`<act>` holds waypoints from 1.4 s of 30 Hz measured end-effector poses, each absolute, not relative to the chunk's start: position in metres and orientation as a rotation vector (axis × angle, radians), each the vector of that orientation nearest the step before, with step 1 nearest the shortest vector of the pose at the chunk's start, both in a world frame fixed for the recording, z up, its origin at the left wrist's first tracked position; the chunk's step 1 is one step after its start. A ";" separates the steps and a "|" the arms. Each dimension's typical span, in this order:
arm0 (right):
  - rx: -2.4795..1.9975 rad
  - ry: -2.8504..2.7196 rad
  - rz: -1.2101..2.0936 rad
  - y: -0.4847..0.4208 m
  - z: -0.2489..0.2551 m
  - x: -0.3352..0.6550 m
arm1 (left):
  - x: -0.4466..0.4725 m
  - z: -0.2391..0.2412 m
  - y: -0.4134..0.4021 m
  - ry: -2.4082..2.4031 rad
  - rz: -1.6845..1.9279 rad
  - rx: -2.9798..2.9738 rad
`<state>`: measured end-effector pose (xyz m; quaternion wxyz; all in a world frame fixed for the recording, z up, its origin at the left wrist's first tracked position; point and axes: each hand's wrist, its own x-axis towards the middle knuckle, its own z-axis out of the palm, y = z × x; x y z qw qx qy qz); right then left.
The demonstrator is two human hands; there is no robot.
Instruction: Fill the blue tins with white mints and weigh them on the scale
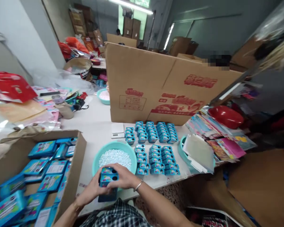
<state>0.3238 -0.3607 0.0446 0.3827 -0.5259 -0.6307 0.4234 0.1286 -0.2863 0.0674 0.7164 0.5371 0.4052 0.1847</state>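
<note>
A pair of small blue boxes [107,179] is gripped between my two hands, over the near edge of a turquoise basin. My left hand [94,188] closes on their left side. From the right, my right hand [125,177], with a bracelet at the wrist, wraps round them. Each box top shows a dark round spot. Small pale pellets [115,158] lie in the basin [94,161], partly hidden by my hands. To the right of the basin, several rows of matching blue boxes [156,159] stand on the white table [94,115].
At left, an open carton [81,148] holds many blue packs. A white scale [117,130] sits behind the basin. A tall cardboard sheet [151,75] stands across the back. Another turquoise basin [181,151] with flat sheets is at right, near a red bowl [226,116].
</note>
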 end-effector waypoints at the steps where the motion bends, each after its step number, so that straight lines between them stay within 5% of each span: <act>1: -1.359 -1.462 1.110 -0.357 0.032 0.322 | 0.121 0.063 -0.286 0.959 0.456 1.066; 10: -1.987 -0.806 0.710 -0.230 -0.068 0.298 | 0.034 0.019 -0.278 1.345 0.788 0.224; 16: -2.171 -1.254 0.731 -0.211 -0.107 0.242 | 0.032 0.014 -0.272 1.295 0.724 0.209; 21: -2.021 -1.881 0.899 -0.272 -0.114 0.263 | 0.070 0.028 -0.236 1.194 0.553 0.878; 26: -2.220 -1.564 0.826 -0.324 -0.100 0.303 | 0.144 0.016 -0.199 0.940 0.046 1.953; 34: -2.588 -0.896 0.839 -0.320 -0.104 0.324 | 0.241 -0.056 -0.213 0.817 -0.563 2.099; 42: -2.294 -0.339 0.821 -0.306 -0.135 0.309 | 0.226 -0.076 -0.210 0.864 -0.572 2.303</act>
